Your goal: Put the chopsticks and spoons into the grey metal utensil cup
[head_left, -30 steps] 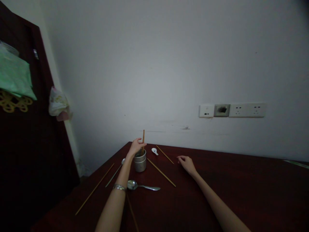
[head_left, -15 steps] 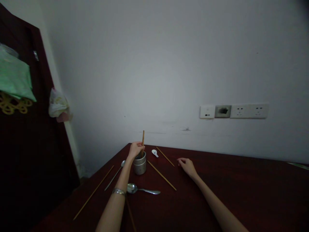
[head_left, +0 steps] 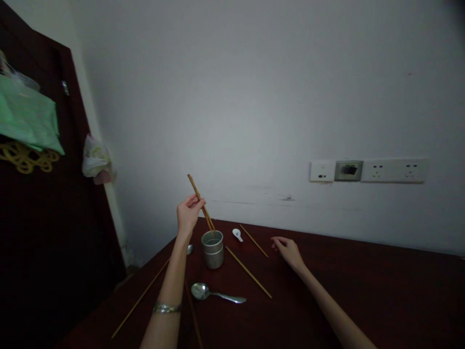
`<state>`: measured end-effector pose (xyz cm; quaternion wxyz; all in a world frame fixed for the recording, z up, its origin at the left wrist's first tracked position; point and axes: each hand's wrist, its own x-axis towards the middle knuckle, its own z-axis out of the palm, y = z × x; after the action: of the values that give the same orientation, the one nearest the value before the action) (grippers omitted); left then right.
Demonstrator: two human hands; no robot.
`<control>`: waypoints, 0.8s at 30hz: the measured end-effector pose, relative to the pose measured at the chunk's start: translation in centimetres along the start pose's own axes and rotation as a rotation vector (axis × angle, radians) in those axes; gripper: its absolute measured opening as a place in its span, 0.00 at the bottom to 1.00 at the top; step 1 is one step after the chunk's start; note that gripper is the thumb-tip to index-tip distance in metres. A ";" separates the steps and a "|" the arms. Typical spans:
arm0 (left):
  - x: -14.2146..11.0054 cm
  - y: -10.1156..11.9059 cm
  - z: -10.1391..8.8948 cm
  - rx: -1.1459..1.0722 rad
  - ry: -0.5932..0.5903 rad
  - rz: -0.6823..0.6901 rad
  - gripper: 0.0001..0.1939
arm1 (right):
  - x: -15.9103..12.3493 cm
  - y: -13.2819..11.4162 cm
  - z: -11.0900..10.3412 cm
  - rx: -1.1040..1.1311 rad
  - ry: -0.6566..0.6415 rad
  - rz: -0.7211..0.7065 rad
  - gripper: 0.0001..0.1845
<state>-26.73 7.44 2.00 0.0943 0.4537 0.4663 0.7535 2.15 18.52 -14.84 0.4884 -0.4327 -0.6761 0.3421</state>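
Pinched in my left hand (head_left: pixel 189 212) is a pair of wooden chopsticks (head_left: pixel 204 208), tilted, with their lower tips at the mouth of a grey metal cup (head_left: pixel 213 252). The cup stands upright on the dark red table. My right hand (head_left: pixel 288 252) rests on the tabletop with its fingers curled; whether anything is in them I cannot make out. Between the cup and that hand lie a white spoon (head_left: pixel 237 234), a loose chopstick (head_left: pixel 254 241) and another chopstick (head_left: pixel 249 272). A metal spoon (head_left: pixel 218 293) lies in front of the cup.
More chopsticks lie at the left (head_left: pixel 140 299) and near front (head_left: pixel 193 315), partly behind my left forearm. A second metal spoon (head_left: pixel 190 249) is mostly hidden by that arm. The wall with sockets (head_left: pixel 378 170) rises behind the table; a dark door (head_left: pixel 54 218) is at left.
My left hand has moved up and left from the cup, drawing the chopsticks upward and tilting them. My right hand stays nearly in place. The view has shifted slightly.
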 end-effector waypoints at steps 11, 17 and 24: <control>-4.8 5.0 4.4 -0.153 -0.321 -0.186 0.20 | -4.3 -16.1 2.6 0.387 -0.440 -0.073 0.25; -5.9 4.1 6.1 -0.158 -0.343 -0.249 0.18 | -5.5 -16.3 3.8 0.334 -0.403 -0.117 0.17; -5.1 1.7 6.0 -0.149 -0.325 -0.290 0.22 | -4.6 -15.8 4.2 0.432 -0.428 0.027 0.20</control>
<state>-18.68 7.35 1.25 0.3087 0.4890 0.4485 0.6815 -5.13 7.97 -3.73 0.4110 -0.2461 -0.6693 0.5679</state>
